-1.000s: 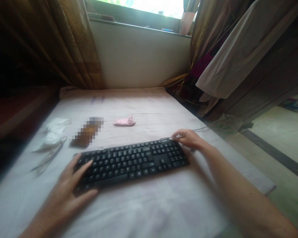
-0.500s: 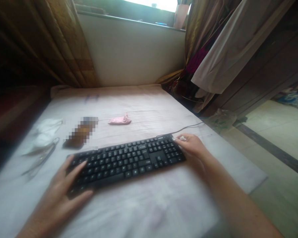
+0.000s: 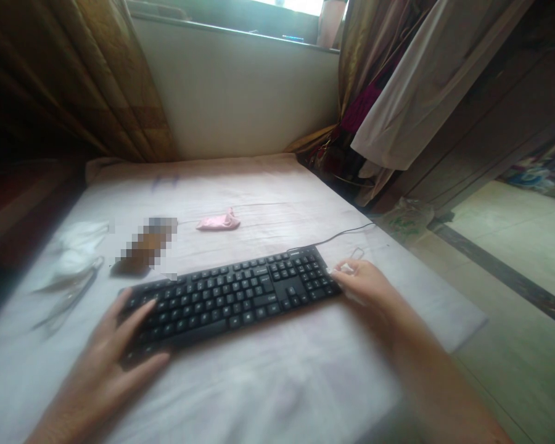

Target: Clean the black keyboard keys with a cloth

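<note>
A black keyboard [image 3: 231, 293] lies across a pale pink sheet [image 3: 277, 191]. My left hand [image 3: 106, 364] rests flat on its left end, fingers stretched over the keys and thumb along the front edge. My right hand [image 3: 367, 287] is at the keyboard's right end. Its fingertips are pinched on a small white piece [image 3: 345, 269] that touches the edge; I cannot make out what the piece is. The keyboard's cable [image 3: 346, 233] runs off from the back right corner.
Behind the keyboard lie a small pink pouch [image 3: 217, 221], a pixelated brown object [image 3: 143, 250], a white cloth [image 3: 76, 243] and a metal tool [image 3: 65, 293]. The sheet's edge drops to the floor [image 3: 513, 320] on the right. Curtains [image 3: 111, 92] hang at the back.
My right hand has slid from the keyboard's far right corner down along its right end towards me. The left hand has stayed on the left end.
</note>
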The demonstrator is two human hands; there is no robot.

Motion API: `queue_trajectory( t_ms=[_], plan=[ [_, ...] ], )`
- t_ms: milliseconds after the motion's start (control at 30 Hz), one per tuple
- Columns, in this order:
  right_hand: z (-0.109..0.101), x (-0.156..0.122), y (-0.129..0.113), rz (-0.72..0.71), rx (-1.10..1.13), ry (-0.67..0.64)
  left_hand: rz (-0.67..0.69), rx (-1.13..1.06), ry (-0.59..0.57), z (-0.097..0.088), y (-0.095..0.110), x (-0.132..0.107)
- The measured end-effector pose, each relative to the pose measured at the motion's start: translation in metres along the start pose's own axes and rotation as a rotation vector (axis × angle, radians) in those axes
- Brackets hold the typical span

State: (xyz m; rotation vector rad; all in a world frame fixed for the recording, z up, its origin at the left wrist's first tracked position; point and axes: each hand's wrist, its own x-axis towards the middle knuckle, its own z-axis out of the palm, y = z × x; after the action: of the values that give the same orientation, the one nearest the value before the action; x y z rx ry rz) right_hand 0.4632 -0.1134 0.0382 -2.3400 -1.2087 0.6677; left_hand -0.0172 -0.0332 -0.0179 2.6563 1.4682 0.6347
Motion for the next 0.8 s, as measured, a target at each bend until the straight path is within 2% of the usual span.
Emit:
queue_trajectory(
  t_ms=[367, 500, 567, 633, 700, 800],
  plan=[
    [-0.01, -0.018, 0.005, 0.027, 0.003, -0.104, 0.011, 0.001, 0.016, 0.001, 0.0, 0.001],
    [-0.019, -0.022, -0.006, -0.022, -0.037, -0.128, -0.018, -0.011, 0.004, 0.001, -0.001, 0.0],
    [-0.018, -0.016, -0.019, -0.053, -0.09, -0.078, -0.038, -0.02, -0.006, 0.0, 0.0, 0.0],
    [-0.012, -0.005, -0.033, -0.053, -0.147, 0.056, -0.052, -0.024, -0.023, -0.001, 0.0, -0.001],
    [-0.002, 0.008, -0.045, -0.06, -0.177, 0.129, -0.054, -0.024, -0.038, -0.001, 0.0, -0.001],
    [0.012, 0.022, -0.052, -0.062, -0.23, 0.186, -0.044, -0.035, -0.031, -0.001, 0.0, 0.0]
  ],
)
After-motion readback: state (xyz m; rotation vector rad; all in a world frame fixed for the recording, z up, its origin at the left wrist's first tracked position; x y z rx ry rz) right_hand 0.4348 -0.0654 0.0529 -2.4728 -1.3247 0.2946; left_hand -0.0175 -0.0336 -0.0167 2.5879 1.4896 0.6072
